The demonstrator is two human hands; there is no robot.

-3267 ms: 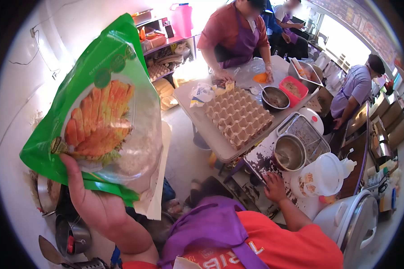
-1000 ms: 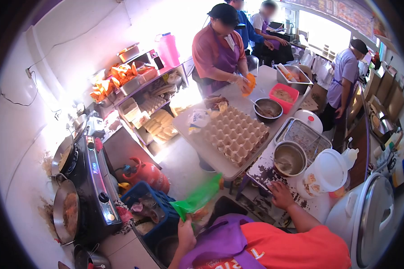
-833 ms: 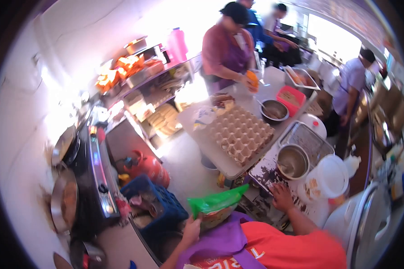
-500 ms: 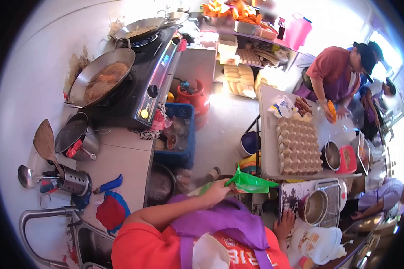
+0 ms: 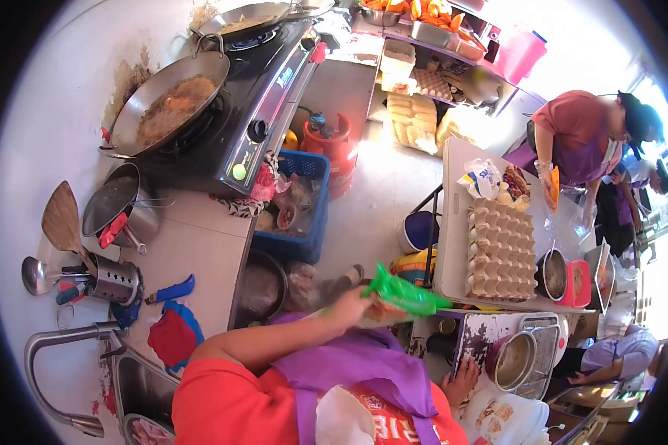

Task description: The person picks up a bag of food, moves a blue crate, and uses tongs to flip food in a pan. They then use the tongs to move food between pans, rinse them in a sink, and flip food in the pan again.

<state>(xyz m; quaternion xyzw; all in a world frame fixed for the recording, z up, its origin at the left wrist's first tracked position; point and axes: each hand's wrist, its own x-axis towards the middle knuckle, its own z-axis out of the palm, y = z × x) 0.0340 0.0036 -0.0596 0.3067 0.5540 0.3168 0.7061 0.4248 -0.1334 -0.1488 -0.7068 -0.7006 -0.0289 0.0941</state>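
My left hand (image 5: pixel 347 310) is closed around the edge of a green plastic packet (image 5: pixel 407 294), holding it up in front of my chest. Part of the packet is see-through, with something brownish inside that I cannot make out. Flat on a worn, paint-chipped surface (image 5: pixel 473 337) lies my right hand (image 5: pixel 462 380), fingers apart and holding nothing. Close to it are a metal pot (image 5: pixel 513 357), standing by a wire rack (image 5: pixel 548 343), and a white plastic container (image 5: pixel 506 417) with a printed pattern.
Left stands a gas stove (image 5: pixel 234 111) with a wok (image 5: pixel 174 104) of frying food. A blue crate (image 5: pixel 315 222) and red gas cylinder (image 5: pixel 340 152) sit on the floor. Egg trays (image 5: pixel 501 252) lie on a table where a co-worker (image 5: pixel 579 133) handles something orange.
The green packet has swung and tilted in my left hand, showing more of its see-through side. My view has shifted slightly. My right hand still rests on the surface.
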